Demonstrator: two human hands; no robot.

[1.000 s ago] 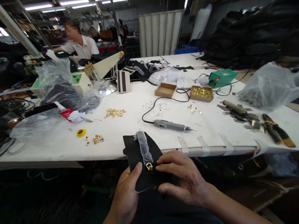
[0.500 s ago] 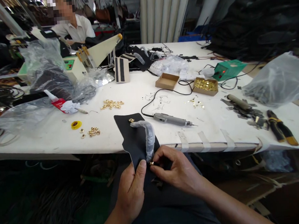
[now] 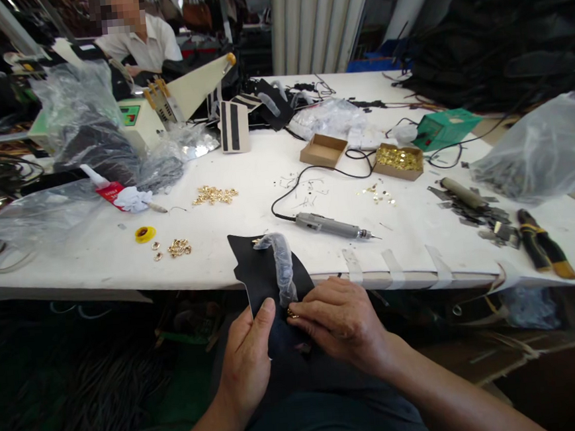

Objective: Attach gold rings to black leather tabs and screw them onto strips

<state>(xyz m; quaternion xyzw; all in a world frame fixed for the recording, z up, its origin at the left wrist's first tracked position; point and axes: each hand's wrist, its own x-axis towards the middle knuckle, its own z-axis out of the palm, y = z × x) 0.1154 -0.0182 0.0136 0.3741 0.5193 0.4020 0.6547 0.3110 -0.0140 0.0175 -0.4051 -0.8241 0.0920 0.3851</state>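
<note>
A flat black bag panel is tilted up at the table's front edge, with a curved handle wrapped in clear plastic across it. My left hand grips the panel's lower left edge, thumb on its face. At the handle's lower end, the fingertips of my right hand pinch a small gold metal fitting. Another gold fitting shows at the handle's upper end. Behind the panel, a grey electric screwdriver lies on the white table, its cord running back.
Gold fittings lie loose beside a yellow tape roll, with a larger pile behind. Farther back are an open cardboard box, a box of gold pieces and a green power unit. Pliers rest at right. A person sits across the table.
The panel's top has tipped lower and nearer me. My right fingers have closed in over the gold fitting at the handle's lower end. The view has shifted slightly.
</note>
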